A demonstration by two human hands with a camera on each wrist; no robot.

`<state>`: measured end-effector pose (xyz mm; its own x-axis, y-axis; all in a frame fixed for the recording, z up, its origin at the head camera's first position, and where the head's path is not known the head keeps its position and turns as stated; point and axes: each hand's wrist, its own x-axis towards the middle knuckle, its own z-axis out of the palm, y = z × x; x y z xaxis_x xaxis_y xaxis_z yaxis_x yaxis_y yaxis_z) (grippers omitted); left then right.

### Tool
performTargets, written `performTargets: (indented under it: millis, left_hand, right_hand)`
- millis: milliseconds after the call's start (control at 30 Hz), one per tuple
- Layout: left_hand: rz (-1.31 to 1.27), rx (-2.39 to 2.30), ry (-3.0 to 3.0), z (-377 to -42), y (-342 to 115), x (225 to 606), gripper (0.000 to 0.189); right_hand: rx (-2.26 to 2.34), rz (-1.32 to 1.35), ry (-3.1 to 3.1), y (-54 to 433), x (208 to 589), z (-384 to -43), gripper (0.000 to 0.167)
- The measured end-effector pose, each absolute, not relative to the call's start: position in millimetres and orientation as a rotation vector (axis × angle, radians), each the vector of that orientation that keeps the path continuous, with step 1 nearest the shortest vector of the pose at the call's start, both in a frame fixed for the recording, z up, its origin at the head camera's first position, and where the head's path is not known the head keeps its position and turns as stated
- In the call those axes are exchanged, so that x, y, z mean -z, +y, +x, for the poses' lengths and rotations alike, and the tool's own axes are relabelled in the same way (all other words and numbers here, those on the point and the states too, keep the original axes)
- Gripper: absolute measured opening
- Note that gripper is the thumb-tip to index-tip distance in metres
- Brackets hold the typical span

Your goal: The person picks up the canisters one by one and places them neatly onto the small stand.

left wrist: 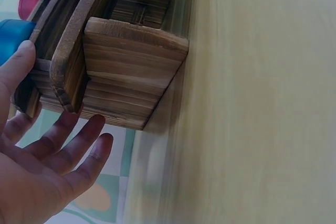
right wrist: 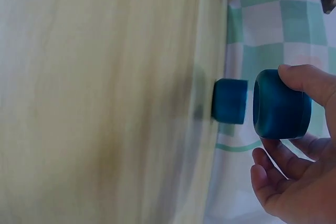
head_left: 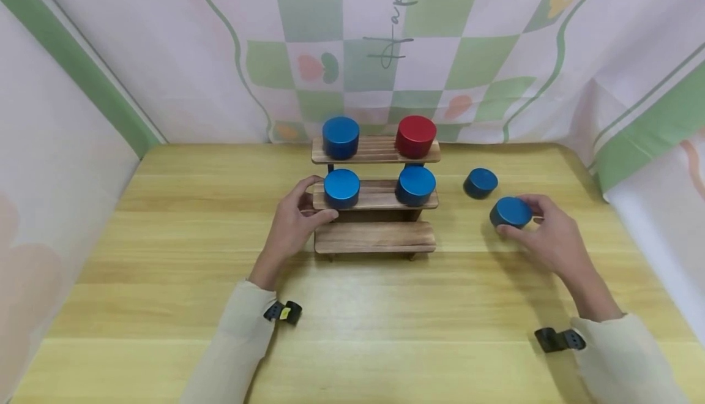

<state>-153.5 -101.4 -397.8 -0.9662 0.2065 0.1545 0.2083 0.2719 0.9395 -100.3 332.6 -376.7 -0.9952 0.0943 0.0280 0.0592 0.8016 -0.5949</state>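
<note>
A three-tier wooden stand is in the middle of the table. My left hand grips the left end of its middle tier, thumb in front and forefinger behind; the other fingers spread beside it in the left wrist view. On that tier sit two blue round tins, a left one and a right one. The top tier bears another blue tin and a red tin. My right hand pinches a blue tin between thumb and fingers, raised off the table. The bottom tier holds nothing.
One more blue tin stands on the wooden table, right of the stand and just beyond my right hand. A checkered cloth hangs along the table's back edge, and pale cloth flanks both sides.
</note>
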Motion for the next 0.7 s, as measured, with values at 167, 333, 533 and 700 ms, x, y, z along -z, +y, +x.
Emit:
performTargets:
  millis: [167,333,533,700]
  left_hand:
    - [-0.408,1.857,-2.508,-154,-101,398,0.066]
    - [-0.41,1.901,-2.501,-152,-101,399,0.07]
    - [-0.366,1.926,-2.529,-147,-104,398,0.084]
    - [-0.363,1.929,-2.588,-143,-110,399,0.083]
  right_hand:
    - [-0.956,-0.087,-2.907,324,370,-96,0.075]
    - [-0.94,-0.06,-2.897,317,367,-93,0.073]
    - [-0.929,-0.049,-2.894,315,366,-94,0.073]
    - [-0.936,-0.047,-2.893,315,365,-93,0.073]
